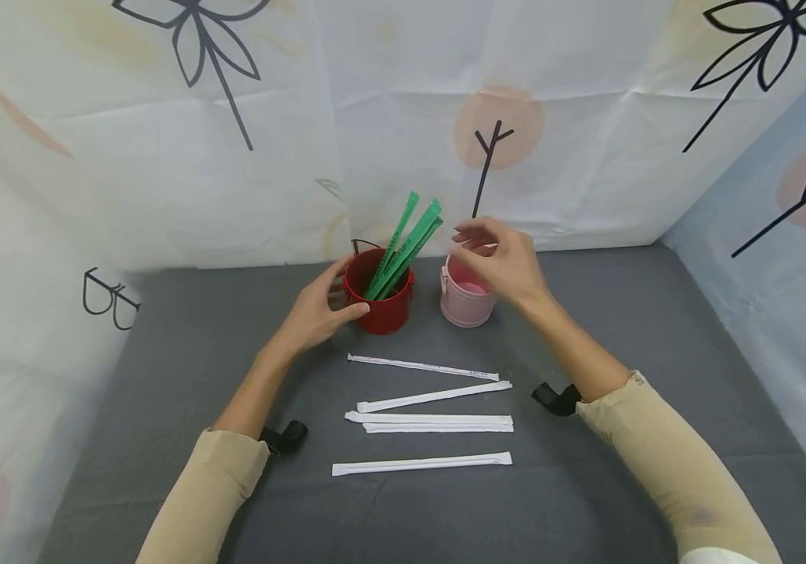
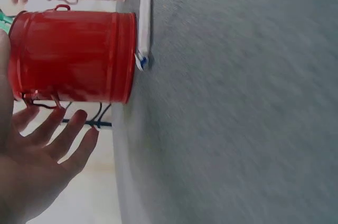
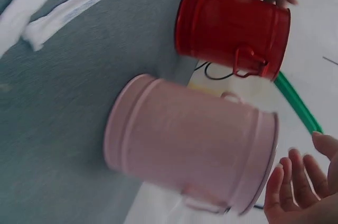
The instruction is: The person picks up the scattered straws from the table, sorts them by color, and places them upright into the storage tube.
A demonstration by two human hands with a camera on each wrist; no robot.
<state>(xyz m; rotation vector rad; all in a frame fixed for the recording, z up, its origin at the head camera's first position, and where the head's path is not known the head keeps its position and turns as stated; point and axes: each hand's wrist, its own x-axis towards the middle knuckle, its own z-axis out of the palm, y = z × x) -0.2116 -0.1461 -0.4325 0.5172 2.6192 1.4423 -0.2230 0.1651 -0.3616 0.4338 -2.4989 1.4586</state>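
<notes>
A red bucket stands on the dark table and holds several slim green packets that lean to the right. My left hand is at the bucket's left side, thumb in front and fingers spread; in the left wrist view the fingers lie beside its handle. Right of it stands a pink bucket. Over the pink rim hovers my right hand, its fingers loosely bent with nothing between them. In the right wrist view those fingers are apart from the pink bucket.
Several white paper-wrapped sticks, straw-like, lie crosswise in front of the buckets, the nearest white stick apart from the others. Behind the buckets hangs a white patterned cloth. The grey tabletop reaches toward me.
</notes>
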